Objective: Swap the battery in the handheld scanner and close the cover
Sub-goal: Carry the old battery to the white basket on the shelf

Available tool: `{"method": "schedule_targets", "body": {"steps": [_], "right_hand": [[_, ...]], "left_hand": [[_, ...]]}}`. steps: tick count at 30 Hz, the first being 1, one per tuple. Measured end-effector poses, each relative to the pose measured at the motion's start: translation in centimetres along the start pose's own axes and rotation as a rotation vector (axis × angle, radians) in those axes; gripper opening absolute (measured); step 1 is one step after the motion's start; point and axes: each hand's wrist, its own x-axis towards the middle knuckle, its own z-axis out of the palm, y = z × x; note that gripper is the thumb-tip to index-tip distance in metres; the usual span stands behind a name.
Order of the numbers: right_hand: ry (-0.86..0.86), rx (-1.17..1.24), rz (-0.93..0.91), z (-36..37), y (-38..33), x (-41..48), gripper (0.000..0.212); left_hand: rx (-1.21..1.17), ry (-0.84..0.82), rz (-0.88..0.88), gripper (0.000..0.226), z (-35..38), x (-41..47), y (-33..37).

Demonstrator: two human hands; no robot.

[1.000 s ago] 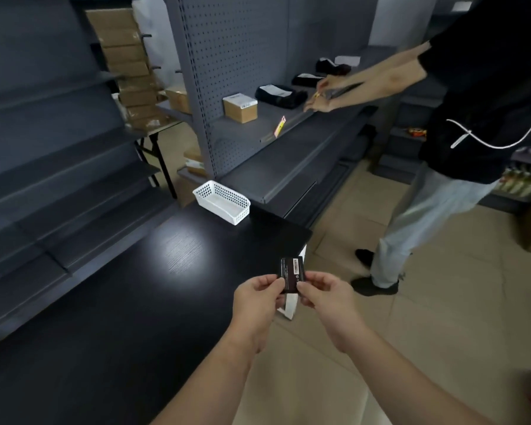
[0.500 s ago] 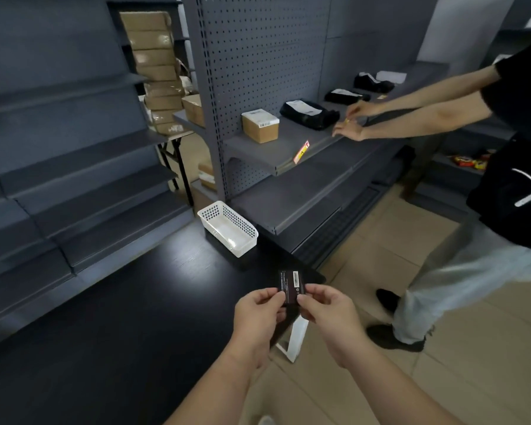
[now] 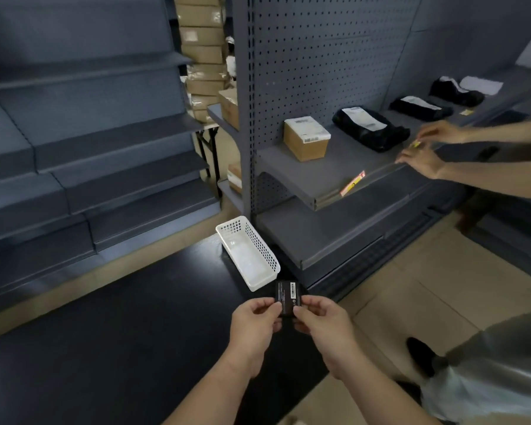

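Observation:
A flat black battery (image 3: 286,296) with a small white barcode label stands upright between my two hands, over the near right corner of the black table (image 3: 120,332). My left hand (image 3: 255,325) pinches its lower left edge and my right hand (image 3: 319,323) pinches its lower right edge. The battery's lower part is hidden by my fingers. No handheld scanner shows in this view.
An empty white perforated basket (image 3: 248,253) sits on the table just beyond the battery. Grey shelving (image 3: 319,176) behind carries a cardboard box (image 3: 306,137) and black bagged parcels (image 3: 370,127). Another person's hands (image 3: 420,157) work at the shelf edge on the right, legs (image 3: 485,378) nearby.
My view has swung left and up, so the shelving fills more of the frame. Both hands keep the same hold on the battery. The other person has shifted toward the right edge.

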Motion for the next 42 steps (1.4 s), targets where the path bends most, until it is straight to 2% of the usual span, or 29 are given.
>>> {"method": "schedule_targets", "body": {"steps": [9, 16, 23, 25, 29, 32, 36, 42], "right_hand": [[-0.258, -0.194, 0.038, 3.9, -2.3, 13.2, 0.021], [-0.316, -0.408, 0.088, 8.1, -0.4, 23.2, 0.021], [-0.274, -0.567, 0.084, 11.8, 2.5, 29.7, 0.016], [-0.24, -0.618, 0.074, 12.5, 3.0, 30.6, 0.021], [-0.212, -0.725, 0.029, 13.5, 3.3, 31.3, 0.012], [-0.246, -0.784, 0.029, 13.6, 3.4, 31.5, 0.015], [-0.296, -0.772, 0.074, 13.4, 3.3, 31.3, 0.031], [-0.386, -0.845, -0.04, 11.9, 1.0, 30.1, 0.033]], "left_hand": [[-0.027, 0.275, -0.063, 0.009, 1.9, 8.9, 2.7], [0.091, 0.392, -0.149, 0.015, 3.2, 18.2, 0.8], [0.188, 0.384, -0.244, 0.026, 3.9, 25.3, -1.0], [0.173, 0.378, -0.274, 0.032, 4.1, 26.2, -1.1], [0.145, 0.366, -0.302, 0.032, 4.7, 26.4, -0.5], [0.135, 0.321, -0.306, 0.032, 4.9, 26.1, -0.1], [0.191, 0.289, -0.284, 0.026, 4.7, 25.9, 0.0], [0.32, 0.263, -0.195, 0.027, 4.1, 24.9, 0.7]]}}
